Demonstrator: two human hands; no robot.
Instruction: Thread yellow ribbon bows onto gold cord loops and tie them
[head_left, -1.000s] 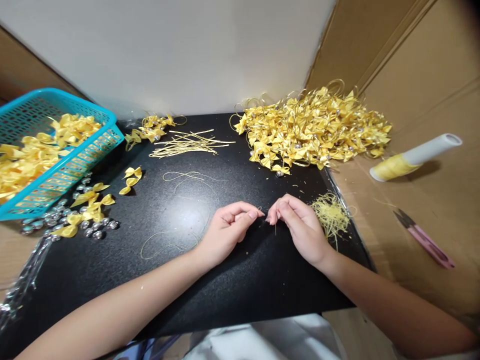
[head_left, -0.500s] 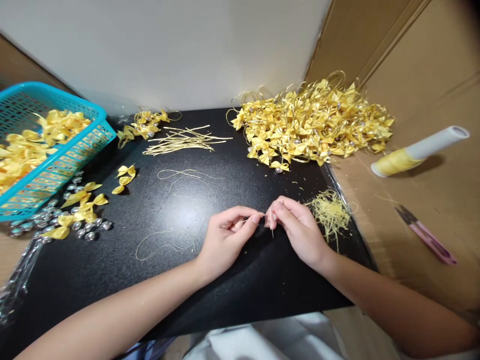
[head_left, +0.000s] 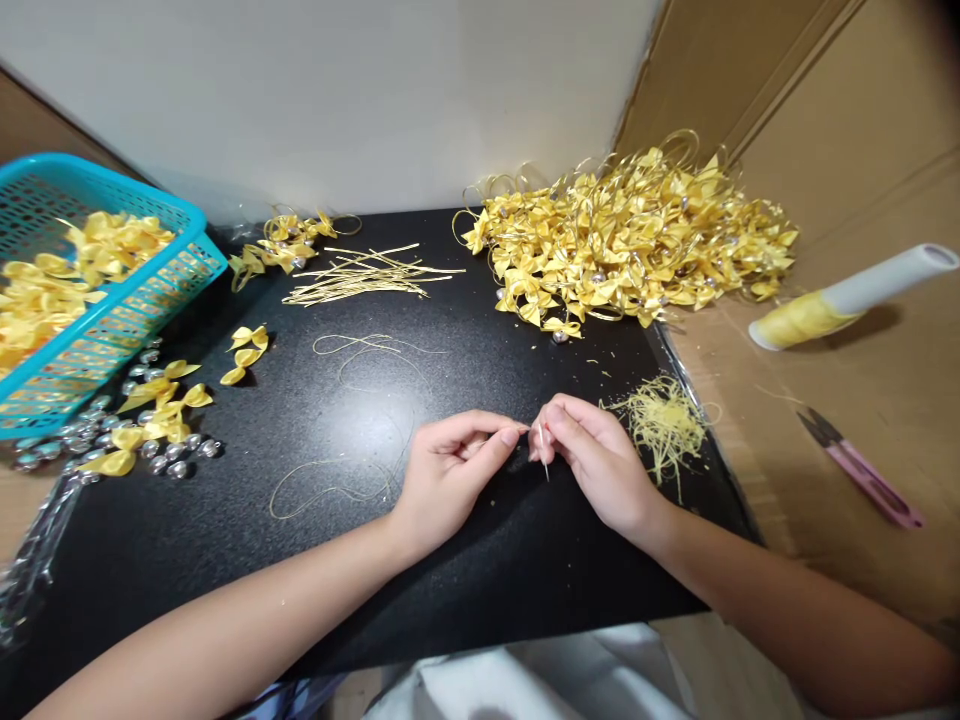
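Note:
My left hand (head_left: 457, 470) and my right hand (head_left: 592, 455) meet fingertip to fingertip over the black mat (head_left: 375, 560). The left pinches the end of a thin gold thread (head_left: 337, 490) that trails in loops to the left across the mat. The right pinches a thin needle (head_left: 543, 452), which points down from its fingertips. Both hands are closed in a pinch. A heap of thread clippings (head_left: 664, 420) lies just right of my right hand.
A large pile of finished yellow ribbon bows (head_left: 630, 245) lies at the back right. A turquoise basket (head_left: 112, 320) of bows stands at left, with loose bows and silver beads (head_left: 161, 455) beside it. Cut gold strands (head_left: 360, 275), a thread spool (head_left: 847, 300) and pink snips (head_left: 862, 470) lie around.
Both hands stay pinched together; the needle now hangs visibly from my right fingertips. The view has tilted slightly, shifting everything up and left.

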